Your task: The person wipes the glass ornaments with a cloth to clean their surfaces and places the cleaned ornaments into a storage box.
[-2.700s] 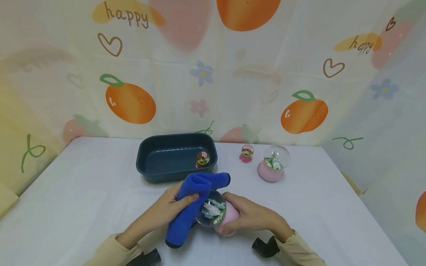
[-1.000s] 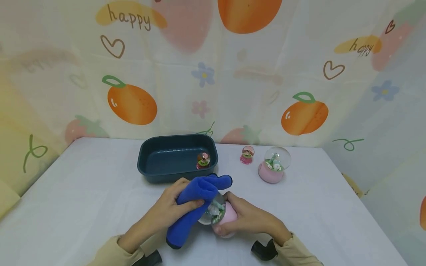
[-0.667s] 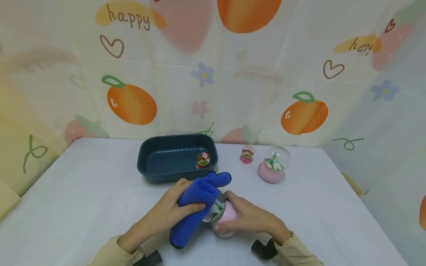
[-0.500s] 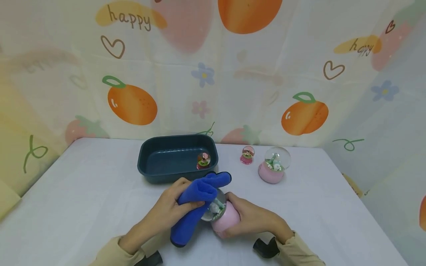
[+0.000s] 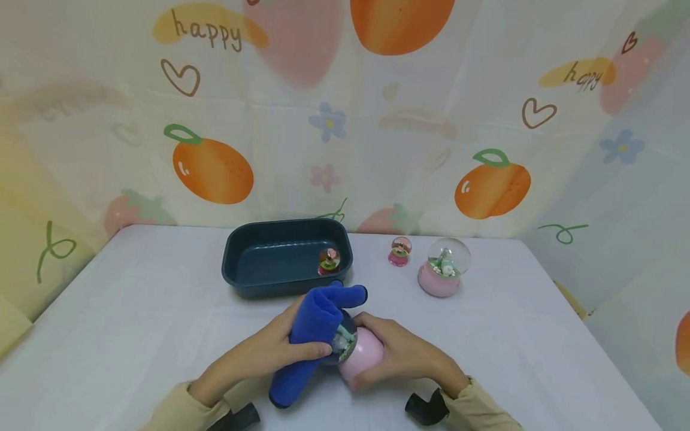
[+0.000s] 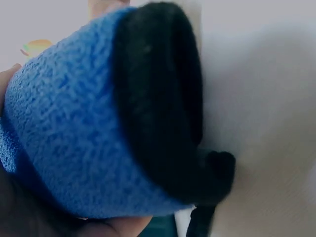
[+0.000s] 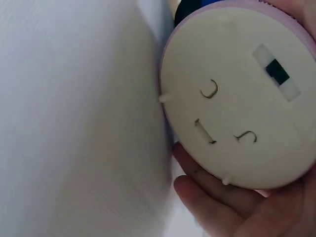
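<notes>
A snow globe (image 5: 363, 355) with a pink base is tilted on its side between both hands, its glass ball facing left. My right hand (image 5: 412, 353) grips the pink base; in the right wrist view its white underside (image 7: 232, 108) shows a small black switch. My left hand (image 5: 269, 353) holds a folded blue cloth (image 5: 315, 320) with dark edging against the glass ball, the thumb on top. The cloth covers much of the ball. In the left wrist view the cloth (image 6: 79, 113) fills most of the picture.
A dark teal tray (image 5: 234, 281) stands behind the hands, with a small pink snow globe (image 5: 329, 261) inside. Right of it on the white table (image 5: 135, 317) are another small snow globe (image 5: 399, 251) and a larger pink-based one (image 5: 443, 267). A printed curtain hangs behind.
The blue cloth shifts over the glass ball. The pink base turns and moves slightly left, with more of it showing past the right fingers. Both hands keep their holds.
</notes>
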Demonstrator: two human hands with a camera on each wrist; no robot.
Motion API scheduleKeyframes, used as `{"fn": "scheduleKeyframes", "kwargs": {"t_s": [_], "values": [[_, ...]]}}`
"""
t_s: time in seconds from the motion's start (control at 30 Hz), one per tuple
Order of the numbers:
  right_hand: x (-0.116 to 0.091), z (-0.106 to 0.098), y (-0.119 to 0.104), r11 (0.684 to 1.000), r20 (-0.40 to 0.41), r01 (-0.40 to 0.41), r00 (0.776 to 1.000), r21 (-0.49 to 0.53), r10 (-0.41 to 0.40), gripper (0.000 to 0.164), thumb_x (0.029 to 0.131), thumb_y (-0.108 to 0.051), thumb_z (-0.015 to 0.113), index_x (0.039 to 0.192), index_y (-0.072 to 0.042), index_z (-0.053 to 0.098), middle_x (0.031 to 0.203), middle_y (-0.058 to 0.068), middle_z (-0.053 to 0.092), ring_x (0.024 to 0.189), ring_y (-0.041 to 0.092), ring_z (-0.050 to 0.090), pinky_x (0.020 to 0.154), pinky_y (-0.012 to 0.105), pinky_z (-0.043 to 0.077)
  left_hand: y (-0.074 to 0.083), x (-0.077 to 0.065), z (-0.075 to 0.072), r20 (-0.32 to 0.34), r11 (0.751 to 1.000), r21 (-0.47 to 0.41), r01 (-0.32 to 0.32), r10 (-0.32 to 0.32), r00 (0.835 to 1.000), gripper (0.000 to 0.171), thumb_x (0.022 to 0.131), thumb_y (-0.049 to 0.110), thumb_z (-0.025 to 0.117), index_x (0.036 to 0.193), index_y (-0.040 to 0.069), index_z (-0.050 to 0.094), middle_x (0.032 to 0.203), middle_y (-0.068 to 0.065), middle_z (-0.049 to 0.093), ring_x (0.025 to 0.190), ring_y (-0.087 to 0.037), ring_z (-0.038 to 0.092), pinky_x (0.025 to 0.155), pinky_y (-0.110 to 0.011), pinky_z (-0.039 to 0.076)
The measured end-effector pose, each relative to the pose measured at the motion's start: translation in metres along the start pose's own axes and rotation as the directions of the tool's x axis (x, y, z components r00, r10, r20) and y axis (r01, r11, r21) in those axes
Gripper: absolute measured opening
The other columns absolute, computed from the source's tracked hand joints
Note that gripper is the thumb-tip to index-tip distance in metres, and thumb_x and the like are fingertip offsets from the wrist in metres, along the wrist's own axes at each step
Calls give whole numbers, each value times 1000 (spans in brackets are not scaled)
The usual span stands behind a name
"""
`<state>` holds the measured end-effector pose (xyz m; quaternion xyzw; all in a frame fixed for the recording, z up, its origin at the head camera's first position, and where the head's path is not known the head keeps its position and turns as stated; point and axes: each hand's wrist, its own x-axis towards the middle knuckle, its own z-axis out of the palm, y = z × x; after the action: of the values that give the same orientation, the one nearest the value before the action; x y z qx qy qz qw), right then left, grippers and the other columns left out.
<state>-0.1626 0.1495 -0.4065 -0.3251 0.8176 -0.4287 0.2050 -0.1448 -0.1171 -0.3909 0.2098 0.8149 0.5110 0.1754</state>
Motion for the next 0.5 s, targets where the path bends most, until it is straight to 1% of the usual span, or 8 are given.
{"fn": "scheduleKeyframes", "kwargs": {"t_s": [0.1,0.2,0.3,0.37,0.43,0.5], "values": [[0,2,-1,999,-60,22,998,-42,-25,65,69,-40,89,123,-29,55,112,-11,66,95,7,63,81,26,54,0,-1,0,6,1000,9,-17,17,1000,82,91,40,69,155,27,20,149,-3,43,131,-28,48,105,-61,40],[0,2,-1,996,-147,27,988,-79,-39,67,67,-42,89,124,-29,57,115,-12,66,97,8,63,81,26,54,2,-3,-2,18,999,14,-33,33,999,84,94,39,65,157,25,12,155,-7,34,136,-32,44,107,-63,38],[1,0,-3,998,-256,22,966,-61,-37,70,65,-38,91,125,-26,57,118,-7,66,99,13,63,80,27,55,5,-5,-5,33,999,-9,-48,49,998,83,99,37,57,159,25,1,163,-9,20,143,-37,33,110,-67,32],[1,-1,-4,999,-317,22,948,-30,-30,73,64,-35,92,125,-23,56,119,-2,65,101,17,63,78,28,55,5,-6,-6,32,998,-26,-55,56,998,81,101,36,53,159,28,-2,165,-9,14,146,-39,28,111,-68,28],[0,-3,-5,999,-360,32,932,1,-29,74,63,-31,93,125,-21,55,120,2,65,101,20,63,78,29,55,4,-6,-7,12,997,-32,-73,73,997,81,100,34,55,159,30,0,165,-8,15,146,-39,29,111,-69,29],[0,-3,-6,999,-386,47,922,14,-38,74,63,-29,93,125,-21,55,120,2,65,100,21,63,78,29,55,3,-5,-6,-27,994,-31,-104,103,994,82,98,32,61,159,31,6,162,-10,23,141,-39,36,108,-68,34]]}}
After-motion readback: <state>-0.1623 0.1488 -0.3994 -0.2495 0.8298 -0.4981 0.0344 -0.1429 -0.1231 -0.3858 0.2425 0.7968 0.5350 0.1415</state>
